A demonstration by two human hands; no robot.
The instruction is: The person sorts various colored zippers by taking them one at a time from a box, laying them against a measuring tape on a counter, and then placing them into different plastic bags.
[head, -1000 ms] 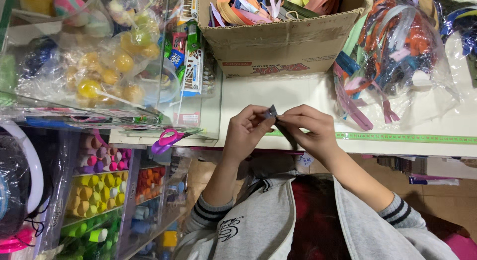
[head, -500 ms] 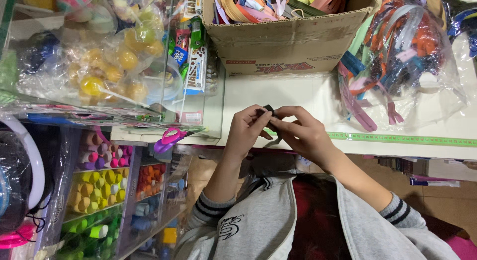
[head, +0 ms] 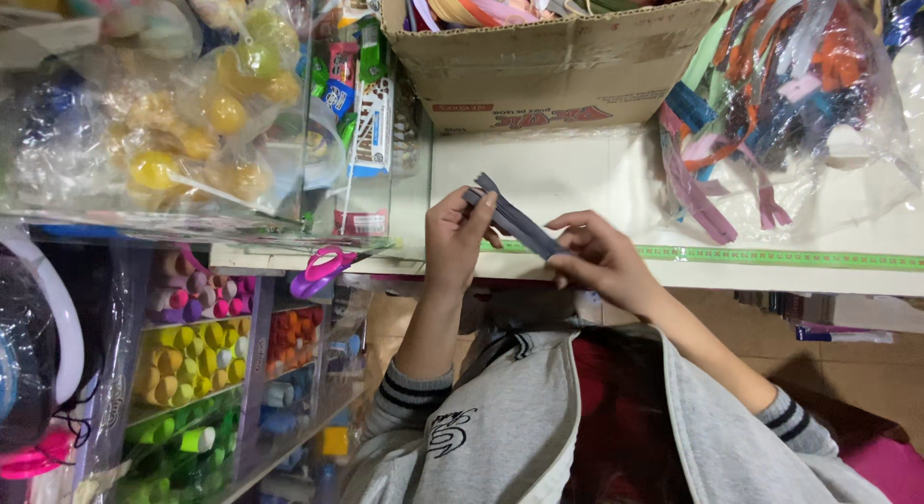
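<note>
Head view: you've got a grey zipper stretched between both hands over the near edge of the white counter. Left hand has its grip pinched on the far-left end, thumb and fingers pressed together on the tape. Right hand pinches the near-right end, other fingers loosely spread. The zipper hangs in the air, slanted, not touching the counter.

Step, as it reads: the zipper is pulled out to full length, held taut for a check or straightening. The next move would need even tension, both pinches kept near the ends so the tape doesn't twist; it's thin and limp and will sag if either grip slackens.

Materials: the zipper is a flat narrow woven strip, dull grey, darker line down the middle, likely the teeth. A green measuring tape lies flat along the counter's near edge, just beyond your right hand. Far side: a brown cardboard box, rough and creased, stuffed with coloured zippers. Right of it a clear crinkly plastic bag of more coloured zippers. Left: glossy bags of yellow balls, pink-handled scissors, and rows of coloured thread spools on the shelf below.
</note>
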